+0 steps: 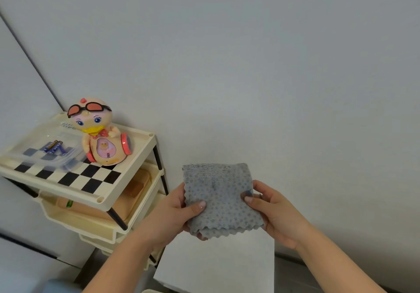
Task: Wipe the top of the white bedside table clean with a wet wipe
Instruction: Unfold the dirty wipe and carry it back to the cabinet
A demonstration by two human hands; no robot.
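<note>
A grey dotted wet wipe (221, 198) with wavy edges is folded into a rough square and held up in front of the pale wall. My left hand (176, 212) pinches its left edge, thumb on the front. My right hand (273, 210) grips its right edge, thumb pressed on the cloth. Below the wipe lies the white top of the bedside table (218, 267), partly hidden by my forearms.
A cream tiered shelf cart (127, 179) with a checkered top stands at the left, close to the table. On it sit a duck toy with goggles (102, 133) and a clear plastic box (45, 149) holding batteries. Lower trays hold tan items.
</note>
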